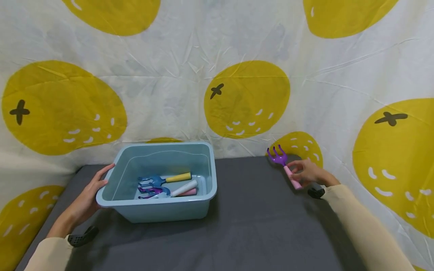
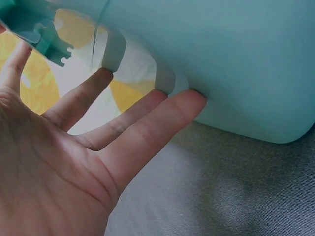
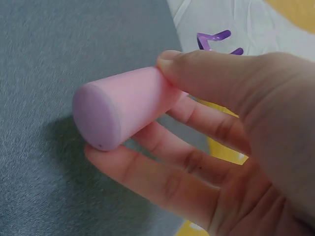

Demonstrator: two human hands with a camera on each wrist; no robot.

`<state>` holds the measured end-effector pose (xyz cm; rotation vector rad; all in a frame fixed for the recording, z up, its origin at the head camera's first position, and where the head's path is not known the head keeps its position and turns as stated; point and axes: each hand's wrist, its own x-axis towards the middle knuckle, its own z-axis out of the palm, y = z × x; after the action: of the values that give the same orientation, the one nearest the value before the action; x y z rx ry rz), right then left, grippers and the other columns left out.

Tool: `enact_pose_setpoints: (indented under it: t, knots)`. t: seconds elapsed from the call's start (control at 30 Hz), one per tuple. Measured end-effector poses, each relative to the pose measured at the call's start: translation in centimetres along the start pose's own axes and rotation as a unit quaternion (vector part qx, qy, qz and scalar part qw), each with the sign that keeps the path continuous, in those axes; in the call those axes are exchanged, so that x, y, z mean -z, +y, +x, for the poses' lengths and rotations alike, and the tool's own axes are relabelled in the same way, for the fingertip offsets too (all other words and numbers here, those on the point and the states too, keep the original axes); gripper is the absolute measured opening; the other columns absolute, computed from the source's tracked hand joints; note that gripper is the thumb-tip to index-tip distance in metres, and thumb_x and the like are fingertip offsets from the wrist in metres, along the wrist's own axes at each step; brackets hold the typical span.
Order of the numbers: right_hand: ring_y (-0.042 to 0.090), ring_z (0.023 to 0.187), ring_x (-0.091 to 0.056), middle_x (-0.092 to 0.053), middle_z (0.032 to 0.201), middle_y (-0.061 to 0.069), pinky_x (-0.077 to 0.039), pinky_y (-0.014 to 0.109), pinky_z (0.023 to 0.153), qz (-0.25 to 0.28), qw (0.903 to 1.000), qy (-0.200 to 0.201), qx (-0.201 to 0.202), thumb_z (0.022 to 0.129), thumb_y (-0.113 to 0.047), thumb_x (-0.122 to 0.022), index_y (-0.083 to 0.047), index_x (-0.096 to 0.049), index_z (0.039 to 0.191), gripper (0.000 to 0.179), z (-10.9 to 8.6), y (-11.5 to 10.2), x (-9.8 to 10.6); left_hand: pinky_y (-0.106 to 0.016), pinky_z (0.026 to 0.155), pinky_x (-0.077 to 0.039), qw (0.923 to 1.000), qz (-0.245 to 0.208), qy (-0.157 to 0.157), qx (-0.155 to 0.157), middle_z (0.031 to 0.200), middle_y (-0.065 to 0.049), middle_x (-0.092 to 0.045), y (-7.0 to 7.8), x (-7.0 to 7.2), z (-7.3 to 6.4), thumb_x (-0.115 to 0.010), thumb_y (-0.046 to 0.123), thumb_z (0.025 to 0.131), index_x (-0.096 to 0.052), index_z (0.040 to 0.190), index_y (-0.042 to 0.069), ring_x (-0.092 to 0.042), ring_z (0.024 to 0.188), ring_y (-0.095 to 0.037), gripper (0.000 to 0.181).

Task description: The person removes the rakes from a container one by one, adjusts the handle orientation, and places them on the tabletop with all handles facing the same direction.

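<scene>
In the head view my right hand pinches the pink handle of a small purple-tined garden fork, tines pointing up and away. The right wrist view shows the thumb on top of the handle and fingers below it. On the left stands a light blue plastic basin. My left hand rests at its left rim, and in the left wrist view straight, spread fingertips touch the outer wall. Inside the basin lie a blue fork with a yellow handle, a white-handled tool and a pink-handled purple one, partly covered.
Dark grey cloth covers the table. Behind and at both sides hangs a white curtain printed with big yellow fruit, meeting the table's back edge near the garden fork. Dark bands with devices sit on both wrists.
</scene>
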<state>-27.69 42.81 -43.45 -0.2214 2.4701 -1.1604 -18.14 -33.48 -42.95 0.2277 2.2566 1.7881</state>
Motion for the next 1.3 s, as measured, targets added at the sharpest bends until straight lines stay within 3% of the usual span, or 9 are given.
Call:
enact_pose_setpoints:
  t: [0.27, 0.53, 0.7, 1.03, 1.3]
  knots:
    - [0.032, 0.085, -0.069, -0.061, 0.119, 0.027, -0.061, 0.05, 0.069, 0.023, 0.9991, -0.021, -0.029, 0.1, -0.006, -0.064, 0.008, -0.042, 0.149, 0.056, 0.3, 1.9, 0.1, -0.051, 0.082, -0.057, 1.0, 0.005, 0.001, -0.003, 0.161, -0.023, 0.002, -0.1, 0.1, 0.1, -0.028, 0.041, 0.113, -0.005, 0.163, 0.045, -0.052, 0.117, -0.03, 0.056]
    - [0.03, 0.085, -0.068, -0.063, 0.113, 0.023, -0.061, 0.048, 0.068, 0.002, 0.9985, -0.032, -0.045, 0.101, -0.009, -0.065, 0.008, -0.043, 0.148, 0.055, 0.7, 2.7, -0.1, -0.05, 0.081, -0.057, 1.0, 0.003, 0.006, 0.006, 0.161, -0.025, 0.002, 0.0, 0.0, 0.2, -0.028, 0.042, 0.112, -0.004, 0.163, 0.045, -0.055, 0.115, -0.03, 0.056]
    - [0.03, 0.079, -0.067, -0.063, 0.103, 0.022, -0.061, 0.049, 0.064, -0.031, 0.9985, -0.025, -0.038, 0.1, -0.01, -0.067, 0.008, -0.046, 0.146, 0.054, 0.9, 2.9, -0.3, -0.051, 0.081, -0.057, 0.9998, 0.007, 0.011, 0.014, 0.162, -0.026, 0.002, 0.2, 0.0, 0.2, -0.029, 0.043, 0.112, -0.003, 0.163, 0.045, -0.054, 0.117, -0.034, 0.057]
    - [0.03, 0.079, -0.068, -0.065, 0.103, 0.02, -0.061, 0.049, 0.065, -0.025, 0.9989, -0.029, -0.029, 0.101, -0.012, -0.066, 0.008, -0.044, 0.147, 0.055, 0.9, 2.6, -0.3, -0.055, 0.082, -0.056, 0.9997, 0.009, 0.016, 0.019, 0.163, -0.025, 0.003, 0.4, -0.1, 0.1, -0.029, 0.045, 0.112, -0.003, 0.163, 0.045, -0.048, 0.12, -0.04, 0.057]
    - [0.029, 0.084, -0.064, -0.064, 0.104, 0.021, -0.061, 0.05, 0.065, -0.026, 0.9987, -0.031, -0.032, 0.1, -0.01, -0.066, 0.009, -0.043, 0.147, 0.056, 1.1, 2.9, -0.4, -0.053, 0.082, -0.056, 0.9998, 0.002, 0.011, 0.014, 0.162, -0.026, 0.004, 0.3, -0.2, 0.1, -0.03, 0.044, 0.112, -0.004, 0.163, 0.044, -0.052, 0.117, -0.037, 0.058]
